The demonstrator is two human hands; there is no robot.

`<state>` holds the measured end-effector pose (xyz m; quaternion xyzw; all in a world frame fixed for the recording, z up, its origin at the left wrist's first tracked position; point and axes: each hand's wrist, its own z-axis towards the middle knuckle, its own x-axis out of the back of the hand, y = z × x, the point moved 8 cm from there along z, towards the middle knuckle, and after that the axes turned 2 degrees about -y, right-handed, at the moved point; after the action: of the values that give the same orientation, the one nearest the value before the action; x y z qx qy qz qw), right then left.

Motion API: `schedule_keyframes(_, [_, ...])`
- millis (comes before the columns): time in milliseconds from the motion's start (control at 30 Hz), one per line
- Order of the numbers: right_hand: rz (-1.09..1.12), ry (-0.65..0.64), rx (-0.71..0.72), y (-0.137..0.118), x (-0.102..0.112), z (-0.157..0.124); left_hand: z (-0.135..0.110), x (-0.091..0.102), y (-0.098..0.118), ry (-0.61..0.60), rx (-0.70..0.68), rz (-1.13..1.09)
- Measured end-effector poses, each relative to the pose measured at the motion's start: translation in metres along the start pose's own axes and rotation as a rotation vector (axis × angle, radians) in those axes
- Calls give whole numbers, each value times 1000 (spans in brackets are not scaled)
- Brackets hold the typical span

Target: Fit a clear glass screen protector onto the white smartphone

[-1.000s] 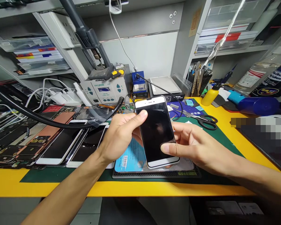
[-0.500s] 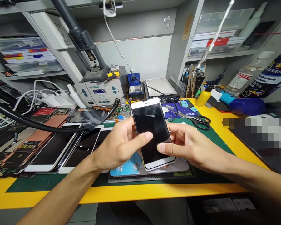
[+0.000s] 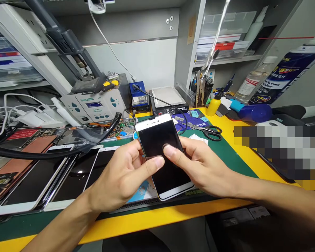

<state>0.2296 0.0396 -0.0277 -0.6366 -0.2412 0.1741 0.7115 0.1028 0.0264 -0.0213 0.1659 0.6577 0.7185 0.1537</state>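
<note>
A white-framed smartphone (image 3: 170,175) with a dark screen is held between both hands, above the green mat (image 3: 225,157). My left hand (image 3: 128,171) grips its left edge, the thumb lying on the glass. On the opposite edge is my right hand (image 3: 202,164), its thumb pressed to the screen near the middle. The fingers behind the phone are mostly hidden. Partly covered beneath it lies a blue-and-white packet (image 3: 139,192). Left of my left hand, several phone screens with white borders, among them a white-bordered screen (image 3: 28,182), lie side by side.
A rework station (image 3: 94,105) with a thick black hose stands at the back left. Black-handled scissors (image 3: 211,133) lie right of the phone. A yellow bottle (image 3: 213,105), a clear bottle (image 3: 252,82) and a spray can (image 3: 286,73) stand at the right.
The view has shifted right, so the bench appears further left. My right thumb has moved up the screen from its lower part to about the middle. Both hands keep hold of the phone.
</note>
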Motion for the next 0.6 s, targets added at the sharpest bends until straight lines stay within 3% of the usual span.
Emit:
schedule_keyframes(133, [80,-24,-27,6,1,0,1,-1,-2,-10,30,-68])
schedule_keyframes(367, [95,45,-60,11,9,2,1,4,-5,46,67,-31])
schedule_keyframes(600, [16,95,-15,0,3,5,-1,-4,-1,61,38,66])
